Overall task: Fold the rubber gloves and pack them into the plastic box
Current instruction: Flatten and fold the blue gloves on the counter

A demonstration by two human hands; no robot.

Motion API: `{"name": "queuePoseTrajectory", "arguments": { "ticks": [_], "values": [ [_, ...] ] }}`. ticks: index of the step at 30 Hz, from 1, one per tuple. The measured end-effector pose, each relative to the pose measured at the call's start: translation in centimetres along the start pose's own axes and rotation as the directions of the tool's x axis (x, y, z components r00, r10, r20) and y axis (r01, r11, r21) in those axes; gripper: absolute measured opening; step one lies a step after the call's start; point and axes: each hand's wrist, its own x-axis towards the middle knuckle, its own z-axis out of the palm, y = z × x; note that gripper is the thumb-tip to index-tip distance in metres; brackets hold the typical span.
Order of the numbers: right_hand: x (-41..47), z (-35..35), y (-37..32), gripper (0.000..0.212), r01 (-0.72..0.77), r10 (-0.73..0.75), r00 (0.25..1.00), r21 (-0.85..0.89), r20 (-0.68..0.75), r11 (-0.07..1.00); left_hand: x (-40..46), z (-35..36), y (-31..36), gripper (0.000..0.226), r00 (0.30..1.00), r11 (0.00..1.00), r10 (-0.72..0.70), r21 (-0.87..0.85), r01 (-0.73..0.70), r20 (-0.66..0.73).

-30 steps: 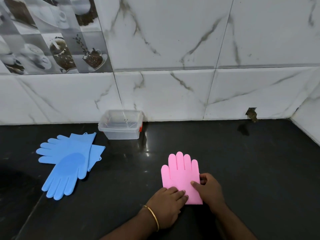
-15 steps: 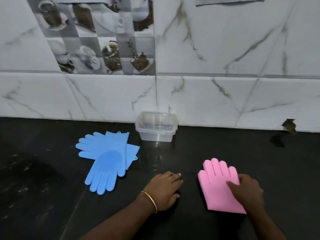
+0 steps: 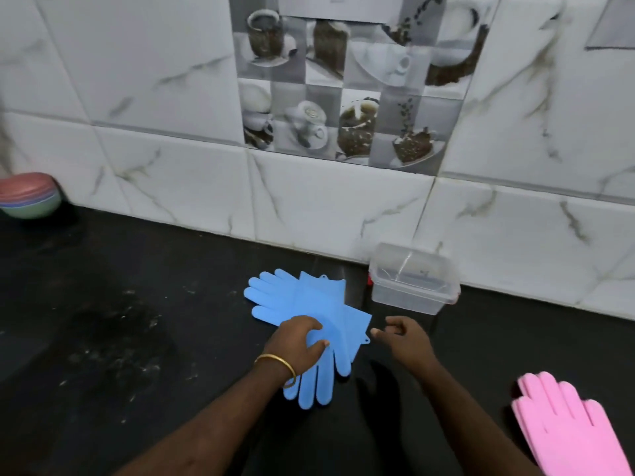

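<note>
Two blue rubber gloves lie crossed on the black counter. The lower blue glove [image 3: 275, 298] points its fingers left, and the top blue glove [image 3: 321, 379] points its fingers toward me. My left hand [image 3: 297, 341] sits on the top glove with fingers and thumb curled, pinching its palm. My right hand [image 3: 407, 341] hovers just right of the blue cuffs with loosely curled fingers and holds nothing. The pink gloves [image 3: 570, 431] lie stacked flat at the bottom right, away from both hands. The clear plastic box [image 3: 412, 297] stands open against the wall behind my right hand.
Stacked coloured bowls [image 3: 27, 195] sit at the far left by the tiled wall [image 3: 343, 207]. The black counter [image 3: 120, 321] stretches left of the blue gloves with pale smudges on it.
Both hands left the pink gloves and moved left. My left hand has taken hold of the top blue glove, and my right hand now hovers by the cuffs. The view swung left.
</note>
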Motion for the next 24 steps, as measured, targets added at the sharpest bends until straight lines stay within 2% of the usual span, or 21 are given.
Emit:
{"name": "queuePoseTrajectory", "arguments": {
  "ticks": [3,6,7,9,10,13,17,19,21,24],
  "values": [
    [2.3,3.2,-2.7,0.055,-0.042,0.032,0.988,0.066,0.149,0.997,1.0,-0.7,-1.6,0.048,0.969,0.953,-0.248,-0.179,0.243,-0.003],
    [5.0,5.5,-4.5,0.059,-0.106,0.091,0.978,0.068,0.190,0.992,1.8,-1.0,-2.8,0.050,0.928,0.913,-0.372,-0.174,0.368,0.014],
    [5.8,6.2,-5.0,0.052,-0.132,0.114,0.974,0.083,0.194,0.988,2.1,-1.1,-3.1,0.045,0.917,0.901,-0.399,-0.177,0.397,0.026],
    [7.8,7.4,-5.9,0.022,-0.187,0.160,0.966,0.121,0.202,0.975,2.8,-1.0,-3.6,0.041,0.893,0.874,-0.444,-0.186,0.449,0.069],
    [8.8,8.0,-6.1,0.018,-0.216,0.188,0.961,0.129,0.203,0.968,3.0,-1.0,-3.7,0.041,0.883,0.865,-0.460,-0.179,0.469,0.093],
    [11.5,9.5,-6.5,0.019,-0.293,0.263,0.943,0.138,0.204,0.946,3.9,-0.5,-4.3,0.046,0.879,0.879,-0.451,-0.094,0.467,0.154],
    [14.1,11.0,-6.3,0.035,-0.345,0.309,0.925,0.148,0.223,0.927,5.3,-0.1,-5.1,0.060,0.854,0.890,-0.452,0.066,0.451,0.258],
    [14.6,11.6,-6.4,0.025,-0.353,0.312,0.910,0.119,0.273,0.928,5.6,-0.2,-5.2,0.058,0.843,0.895,-0.440,0.072,0.440,0.309],
    [14.9,12.1,-6.6,0.014,-0.319,0.290,0.913,0.058,0.288,0.946,5.6,-0.5,-5.3,0.047,0.845,0.899,-0.418,0.018,0.437,0.335],
    [14.2,12.5,-6.8,0.012,-0.172,0.157,0.960,0.049,0.232,0.984,4.8,-1.0,-5.4,0.036,0.851,0.849,-0.368,-0.238,0.472,0.376]
  ]
}}
